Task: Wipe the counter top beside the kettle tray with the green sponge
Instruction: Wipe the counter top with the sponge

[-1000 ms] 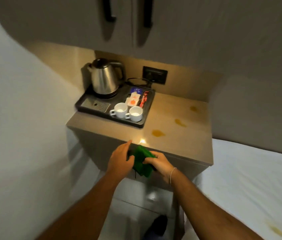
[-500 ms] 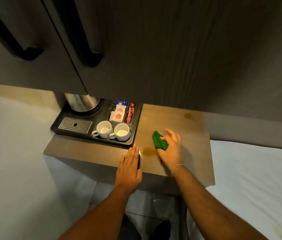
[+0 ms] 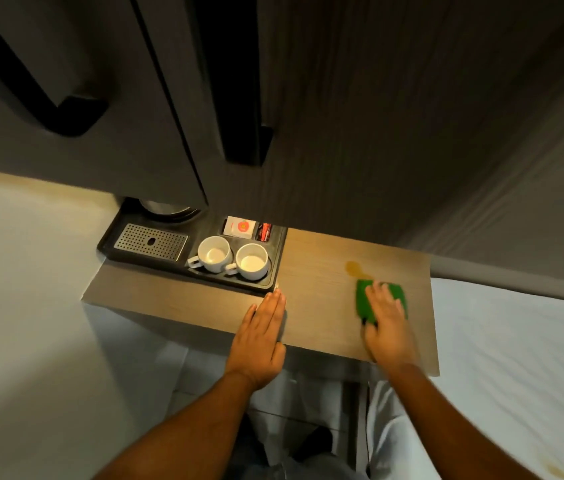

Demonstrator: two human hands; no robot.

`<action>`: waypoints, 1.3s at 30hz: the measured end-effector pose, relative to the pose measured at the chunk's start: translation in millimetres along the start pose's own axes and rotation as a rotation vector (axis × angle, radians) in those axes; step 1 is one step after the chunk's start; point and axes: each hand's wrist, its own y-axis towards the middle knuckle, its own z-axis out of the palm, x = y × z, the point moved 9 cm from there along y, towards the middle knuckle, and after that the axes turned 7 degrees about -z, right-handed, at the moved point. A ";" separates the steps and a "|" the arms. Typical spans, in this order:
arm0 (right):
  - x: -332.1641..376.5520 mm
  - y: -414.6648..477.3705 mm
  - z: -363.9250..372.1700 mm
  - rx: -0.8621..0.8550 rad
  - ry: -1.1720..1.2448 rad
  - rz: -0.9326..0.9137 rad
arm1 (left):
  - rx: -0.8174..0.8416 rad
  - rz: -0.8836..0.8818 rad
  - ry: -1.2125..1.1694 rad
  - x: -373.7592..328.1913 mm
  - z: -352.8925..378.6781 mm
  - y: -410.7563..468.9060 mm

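The green sponge (image 3: 365, 299) lies flat on the wooden counter top (image 3: 322, 282), right of the black kettle tray (image 3: 273, 268). My right hand (image 3: 386, 322) presses down on the sponge with fingers spread over it. A yellow-brown stain (image 3: 355, 267) sits on the counter just beyond the sponge. My left hand (image 3: 259, 337) rests flat on the counter's front edge, near the tray's right front corner, holding nothing.
The tray holds two white cups (image 3: 232, 258), a metal drip grille (image 3: 150, 241), sachets (image 3: 240, 226) and the kettle base (image 3: 166, 209), mostly hidden by dark cabinet doors (image 3: 169, 98) overhead. A white bed (image 3: 516, 358) borders the counter's right side.
My right hand slid the sponge to the right across the counter, and the stain near the tray is gone. My left hand stays flat at the front edge.
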 end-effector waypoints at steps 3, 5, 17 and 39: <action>-3.6 64.5 -24.0 -0.067 0.038 0.180 | -0.020 0.027 0.054 -3.5 -3.6 -1.8; 42.5 88.8 -9.7 -0.027 0.084 0.071 | -0.077 0.047 0.080 -3.6 -12.3 -5.2; 13.3 3.6 -14.6 0.187 -0.004 -0.162 | -0.070 -0.041 0.056 -9.3 -10.9 3.5; -46.5 115.6 -61.9 -0.055 -0.064 0.237 | -0.049 -0.084 0.062 -50.7 21.5 1.1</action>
